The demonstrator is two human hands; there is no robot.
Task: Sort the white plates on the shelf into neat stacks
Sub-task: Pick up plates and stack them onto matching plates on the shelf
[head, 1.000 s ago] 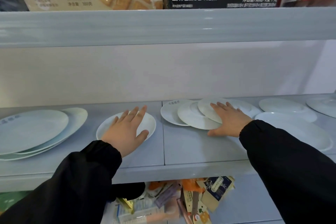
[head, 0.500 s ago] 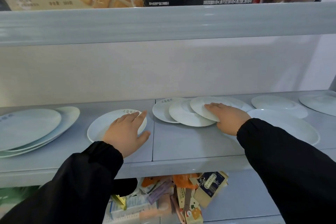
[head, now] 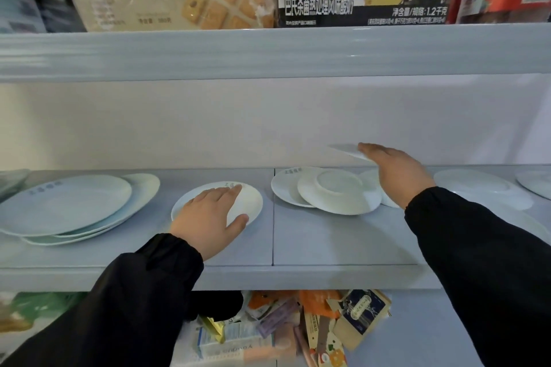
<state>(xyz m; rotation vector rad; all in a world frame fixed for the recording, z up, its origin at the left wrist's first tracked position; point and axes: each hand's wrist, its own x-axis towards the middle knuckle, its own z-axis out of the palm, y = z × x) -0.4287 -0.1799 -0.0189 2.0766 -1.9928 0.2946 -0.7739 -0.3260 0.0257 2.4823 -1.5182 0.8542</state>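
- The shelf (head: pixel 328 241) carries all the white plates. I can see no raised lip at its front edge, so a plate nudged forward could slide off towards the packets (head: pixel 298 325) on the level below.
- The large plates at the left (head: pixel 65 202) lie in a loose, fanned stack with their rims offset. More weight set on the overhanging side could tip or shift them.
- The large plates at the right (head: pixel 483 188) sit just beside and partly behind the right sleeve (head: pixel 477 247). A careless sweep of that arm could drag them.
- In the middle, an upturned small plate (head: pixel 337 188) overlaps a face-up small plate (head: pixel 286 185). Mixed facing means they will not nest, and a stack built on them would likely rock.
- A lone small plate (head: pixel 253 199) lies between the left stack and the middle cluster. The left hand (head: pixel 208 217) rests on it, grip spread flat with fingers straight and nothing curled round the rim. This looks like the spot where the small stack is to be built.
- The raised plate (head: pixel 346 149) hangs tilted in the air above the middle cluster, close to the back wall. The right hand (head: pixel 399 173) holds it by the rim, fingers laid along the top. The thumb is hidden, presumably pinching from beneath.
- A hold that shallow on a smooth rim could let the plate slip and fall onto those below, chipping them.
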